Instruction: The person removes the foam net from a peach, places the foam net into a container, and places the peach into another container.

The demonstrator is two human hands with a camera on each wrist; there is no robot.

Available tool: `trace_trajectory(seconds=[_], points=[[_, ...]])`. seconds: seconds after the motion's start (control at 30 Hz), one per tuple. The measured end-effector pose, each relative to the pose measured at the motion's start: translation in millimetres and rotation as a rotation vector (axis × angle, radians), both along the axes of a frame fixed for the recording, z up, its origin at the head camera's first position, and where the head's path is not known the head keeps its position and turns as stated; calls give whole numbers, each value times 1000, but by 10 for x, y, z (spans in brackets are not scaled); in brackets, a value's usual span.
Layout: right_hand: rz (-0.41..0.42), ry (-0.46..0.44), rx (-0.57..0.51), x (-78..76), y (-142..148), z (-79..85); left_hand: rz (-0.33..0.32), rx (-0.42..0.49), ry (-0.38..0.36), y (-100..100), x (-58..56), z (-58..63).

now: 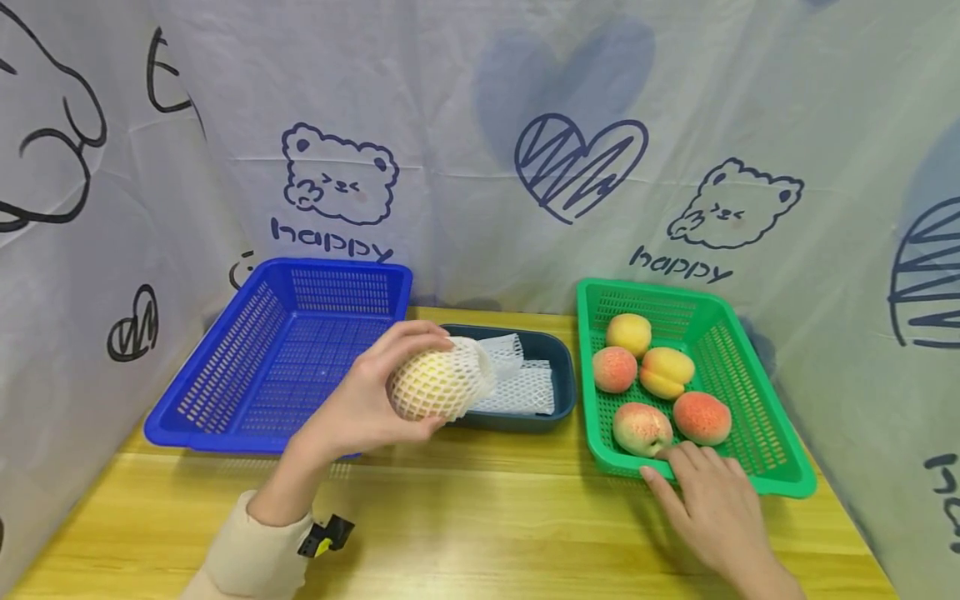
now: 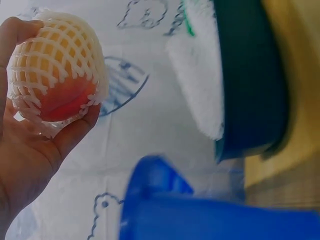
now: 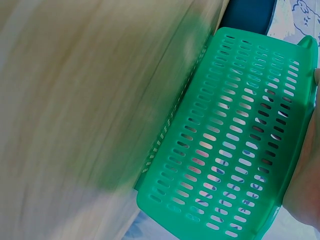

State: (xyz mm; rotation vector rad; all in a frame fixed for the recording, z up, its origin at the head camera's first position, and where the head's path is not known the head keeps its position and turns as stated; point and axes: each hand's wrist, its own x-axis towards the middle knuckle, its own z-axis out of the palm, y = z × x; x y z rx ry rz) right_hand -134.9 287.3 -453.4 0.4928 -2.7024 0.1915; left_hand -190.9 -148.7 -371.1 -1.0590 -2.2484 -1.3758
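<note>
My left hand (image 1: 367,387) grips a peach in a white foam net (image 1: 429,385), in front of the dark tray. In the left wrist view the peach (image 2: 67,97) shows red skin at the net's open end, with thumb and fingers around its sides. My right hand (image 1: 712,504) rests over the near rim of a green basket (image 1: 783,482), its fingertips close beside a peach (image 1: 640,427). Whether they touch it I cannot tell. Several bare peaches lie in that basket. The right wrist view shows the basket's slotted wall (image 3: 225,135) and part of the hand (image 3: 304,187).
A blue basket (image 1: 202,437) stands on the left. Between the baskets sits a dark blue tray (image 1: 566,367) with white foam nets (image 1: 525,392) in it. All stand on a wooden table (image 1: 480,508), with a printed cloth (image 1: 450,200) behind.
</note>
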Motion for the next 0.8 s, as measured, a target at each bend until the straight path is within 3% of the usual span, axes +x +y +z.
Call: trace_trajectory(seconds=[0.23,0.43,0.8], points=[[1,3,-1,12,-1,14,-98,-76,-41,164,75,-285],[2,5,-2,13,-2,11,-124,-176,-76,264,121,-497],[6,25,-15,13,-2,11,-217,-298,-172,349,80,-775]])
